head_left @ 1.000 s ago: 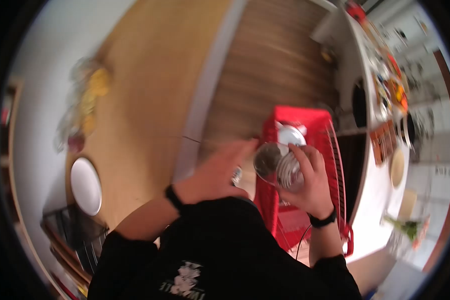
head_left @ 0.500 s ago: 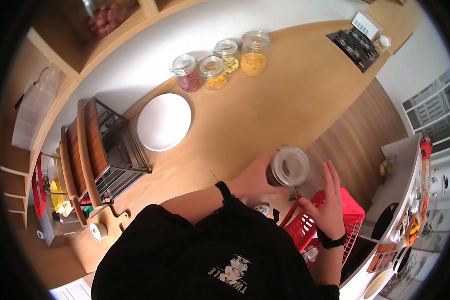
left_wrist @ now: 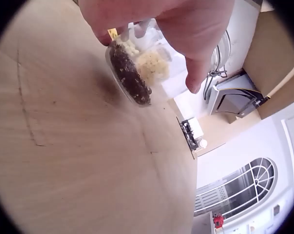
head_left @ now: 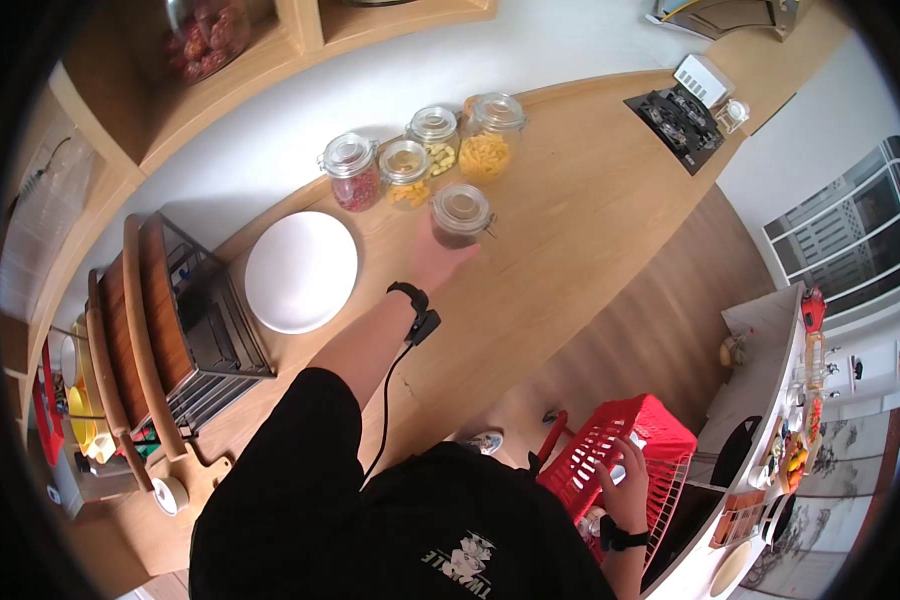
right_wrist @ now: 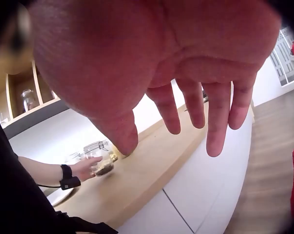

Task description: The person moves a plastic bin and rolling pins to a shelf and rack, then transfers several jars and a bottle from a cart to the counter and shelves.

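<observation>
My left hand point(head_left: 442, 258) grips a clip-top glass jar point(head_left: 461, 208) around its side, over the wooden counter. Its glass lid faces up in the head view. Dark brown contents point(left_wrist: 127, 73) lie along the jar's bottom in the left wrist view, just above the countertop. Beside this jar, toward the wall, stand several similar jars, among them one with red contents point(head_left: 355, 188) and one with yellow pieces point(head_left: 485, 155). My right hand point(head_left: 625, 485) holds nothing; its fingers hang loosely extended in the right wrist view, by the red shopping basket point(head_left: 660, 425).
A white plate point(head_left: 302, 272) lies on the counter left of the jars. Nearer me stands a black wire rack point(head_left: 220, 330) with wooden parts. A small gas stove point(head_left: 675, 128) sits at the counter's far end. Wooden shelves point(head_left: 150, 130) hang at upper left.
The jar came from over the red basket in my right hand, passed to my left hand, and moved across the counter toward the other jars. My right hand let go and lowered beside the basket.
</observation>
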`<state>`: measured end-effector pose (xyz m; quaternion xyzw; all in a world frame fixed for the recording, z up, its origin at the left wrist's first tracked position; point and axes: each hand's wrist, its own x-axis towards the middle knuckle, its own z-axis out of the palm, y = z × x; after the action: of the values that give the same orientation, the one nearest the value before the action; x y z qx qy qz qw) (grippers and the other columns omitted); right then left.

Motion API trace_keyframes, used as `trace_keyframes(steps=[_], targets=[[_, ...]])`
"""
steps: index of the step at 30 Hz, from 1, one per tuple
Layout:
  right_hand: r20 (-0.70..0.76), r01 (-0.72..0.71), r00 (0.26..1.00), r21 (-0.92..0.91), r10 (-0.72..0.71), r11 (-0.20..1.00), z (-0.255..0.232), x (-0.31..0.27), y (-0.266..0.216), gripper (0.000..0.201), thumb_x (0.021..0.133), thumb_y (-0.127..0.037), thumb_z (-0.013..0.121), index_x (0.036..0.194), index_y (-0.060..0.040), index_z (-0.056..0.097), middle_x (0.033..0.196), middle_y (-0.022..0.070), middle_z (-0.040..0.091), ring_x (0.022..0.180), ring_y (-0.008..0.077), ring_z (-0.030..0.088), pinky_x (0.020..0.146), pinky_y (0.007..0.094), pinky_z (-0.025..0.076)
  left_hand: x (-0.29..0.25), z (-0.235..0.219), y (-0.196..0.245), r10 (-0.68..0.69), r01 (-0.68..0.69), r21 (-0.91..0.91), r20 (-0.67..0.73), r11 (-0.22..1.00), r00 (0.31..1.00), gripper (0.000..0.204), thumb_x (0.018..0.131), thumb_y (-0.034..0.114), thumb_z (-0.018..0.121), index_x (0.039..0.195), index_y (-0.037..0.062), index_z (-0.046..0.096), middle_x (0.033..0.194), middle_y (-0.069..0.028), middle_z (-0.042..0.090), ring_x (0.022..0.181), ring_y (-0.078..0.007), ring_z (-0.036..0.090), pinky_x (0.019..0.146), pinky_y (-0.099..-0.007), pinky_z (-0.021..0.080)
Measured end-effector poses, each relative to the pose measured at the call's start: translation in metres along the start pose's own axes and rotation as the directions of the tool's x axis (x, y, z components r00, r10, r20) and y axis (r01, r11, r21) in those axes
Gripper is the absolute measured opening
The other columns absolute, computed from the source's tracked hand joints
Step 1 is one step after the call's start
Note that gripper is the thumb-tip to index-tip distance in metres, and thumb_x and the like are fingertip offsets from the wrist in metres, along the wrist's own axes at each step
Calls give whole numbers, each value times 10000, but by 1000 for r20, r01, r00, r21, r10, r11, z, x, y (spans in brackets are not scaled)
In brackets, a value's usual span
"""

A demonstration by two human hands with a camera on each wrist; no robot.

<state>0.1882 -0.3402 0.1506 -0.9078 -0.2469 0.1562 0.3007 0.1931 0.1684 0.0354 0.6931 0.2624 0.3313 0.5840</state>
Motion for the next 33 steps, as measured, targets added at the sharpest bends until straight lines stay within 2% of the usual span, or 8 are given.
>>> trace_keyframes(steps=[4, 9, 10, 15, 22, 25, 28, 33], targets=[[-53, -93, 994, -11, 92, 996, 1, -19, 14, 519, 848, -109, 787, 1320, -3, 601, 1376, 199, 580, 1168, 346, 630, 963, 410, 539, 34, 15, -24, 9, -3, 50, -124, 999, 992, 997, 686, 150, 931, 1495, 32, 361, 1434, -154, 531, 1355, -289, 505, 1135, -416, 424], [-23, -167, 986, -118, 166, 979, 8, -51, 35, 446, 837, -131, 787, 1237, 2, 640, 1206, 196, 670, 1066, 370, 660, 923, 434, 535, 58, 18, -28, 15, -4, 138, -79, 990, 997, 1042, 692, 220, 932, 1515, 14, 326, 1443, -190, 495, 1363, -328, 480, 1130, -440, 419], [-74, -76, 995, -171, 64, 982, 14, -56, 41, 423, 833, -142, 790, 1207, -1, 653, 1142, 194, 693, 1006, 370, 672, 872, 433, 539, 58, 21, -25, -11, 43, 234, -135, 971, 991, 1067, 693, 261, 932, 1525, 22, 309, 1453, -198, 472, 1368, -343, 461, 1136, -445, 410], [-57, -148, 988, -145, 141, 978, 25, -76, 48, 405, 838, -170, 784, 1201, -28, 672, 1136, 170, 705, 1057, 355, 656, 927, 458, 489, 48, 29, -24, -126, 204, 316, -249, 927, 960, 1115, 705, 348, 922, 1534, -4, 265, 1478, -251, 404, 1384, -386, 407, 1136, -469, 394], [-36, -177, 984, -213, 174, 961, 28, -92, 54, 372, 838, -181, 778, 1176, -54, 685, 1146, 142, 705, 1112, 350, 634, 974, 477, 443, 34, 30, -44, -34, 140, 376, -273, 916, 961, 1012, 763, 310, 893, 1483, -69, 291, 1394, -292, 488, 1322, -439, 475, 1111, -485, 406], [-67, -169, 985, -190, 159, 967, 31, -96, 61, 356, 837, -165, 772, 1161, -48, 685, 1139, 144, 701, 1091, 360, 639, 960, 479, 459, 49, 25, -52, -151, 225, 354, -224, 908, 963, 949, 788, 289, 880, 1459, -72, 314, 1352, -309, 531, 1285, -455, 516, 1089, -480, 428], [-130, -170, 980, -185, 147, 968, 34, -100, 63, 343, 836, -152, 766, 1149, -41, 684, 1131, 149, 697, 1068, 370, 644, 944, 483, 476, 68, 24, -84, -93, 166, 361, -209, 918, 973, 897, 802, 336, 868, 1424, -74, 368, 1355, -309, 536, 1274, -450, 530, 1071, -479, 445], [-151, -108, 987, -321, 62, 941, 31, -109, 53, 352, 849, -169, 751, 1171, -50, 676, 1126, 150, 691, 1056, 360, 651, 914, 477, 500, 67, 15, -93, 88, 135, 694, -276, 707, 957, 880, 784, 509, 806, 1335, -108, 508, 1316, -314, 606, 1254, -451, 568, 1058, -496, 451]])
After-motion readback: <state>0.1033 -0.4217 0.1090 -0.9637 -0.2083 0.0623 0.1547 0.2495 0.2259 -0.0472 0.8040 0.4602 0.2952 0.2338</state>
